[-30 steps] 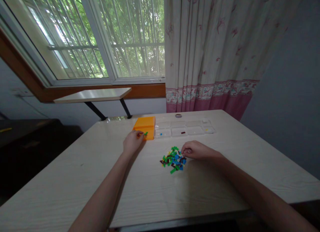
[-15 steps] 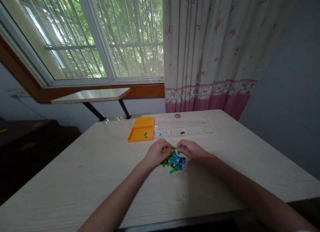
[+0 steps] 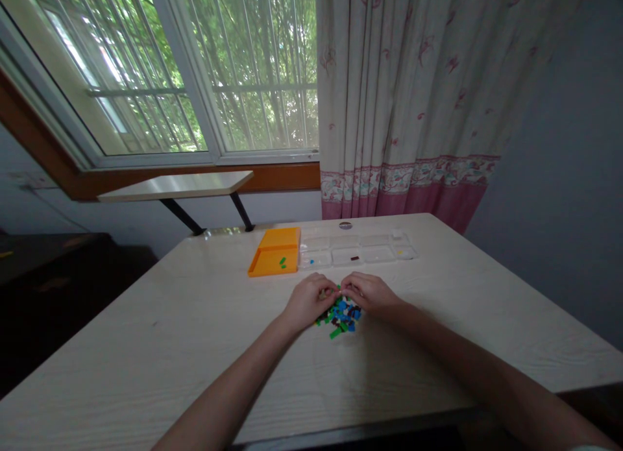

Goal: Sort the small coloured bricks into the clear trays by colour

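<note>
Across the pale table (image 3: 204, 347), both hands' fingers (image 3: 341, 291) meet over bricks (image 3: 344, 316).

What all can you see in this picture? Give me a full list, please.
Small pieces: too many to count; green, blue, brown, yellow; piled on the table
Case: one, orange, open, left of the tray
Green pieces: two, inside the case
Tray: clear, compartmented; a blue, a brown and a yellow piece inside
Table: one, pale
Round disc: one, greyish, table's far edge
Shelf: one, pale, below the window
Window: one, pale frame, behind
Curtain: pale and pink, right of window
Furniture: dark, left
Hands: two, bare, at the pile
</note>
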Demonstrator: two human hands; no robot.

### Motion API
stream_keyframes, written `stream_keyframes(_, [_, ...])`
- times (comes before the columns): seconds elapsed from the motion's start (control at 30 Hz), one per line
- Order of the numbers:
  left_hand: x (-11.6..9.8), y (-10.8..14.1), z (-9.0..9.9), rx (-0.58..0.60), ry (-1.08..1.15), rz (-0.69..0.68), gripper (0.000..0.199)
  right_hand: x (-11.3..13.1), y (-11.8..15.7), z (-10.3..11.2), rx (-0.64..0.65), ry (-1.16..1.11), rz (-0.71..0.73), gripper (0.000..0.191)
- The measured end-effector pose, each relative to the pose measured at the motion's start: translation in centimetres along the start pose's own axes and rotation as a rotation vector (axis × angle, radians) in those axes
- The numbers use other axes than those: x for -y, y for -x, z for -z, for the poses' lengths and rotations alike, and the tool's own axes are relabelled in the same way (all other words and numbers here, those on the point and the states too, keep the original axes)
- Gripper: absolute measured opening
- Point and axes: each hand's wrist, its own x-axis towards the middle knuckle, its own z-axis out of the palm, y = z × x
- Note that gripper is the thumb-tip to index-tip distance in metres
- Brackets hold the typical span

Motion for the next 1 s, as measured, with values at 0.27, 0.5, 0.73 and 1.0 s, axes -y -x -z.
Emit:
stream_keyframes(0.27, [0.1,0.0,0.2,-0.084,0.045,-0.023,0.014,0.2,0.1,0.0,-0.074,-0.019,-0.046,0.014])
stream_keyframes(0.5, [0.1,0.1,0.2,-0.083,0.083,-0.028,0.013,0.1,0.1,-0.1,-0.124,-0.047,-0.007,0.015])
stream_keyframes(0.73, [-0.1,0.0,0.3,-0.088,0.093,-0.018,0.015,0.0,0.1,-0.5,-0.171,-0.055,0.032,0.014])
stream_keyframes(1.0, [-1.4,0.3,1.7,0.345,0.018,-0.017,0.022,-0.5,-0.1,2.8,-0.491,-0.039,0.034,0.010])
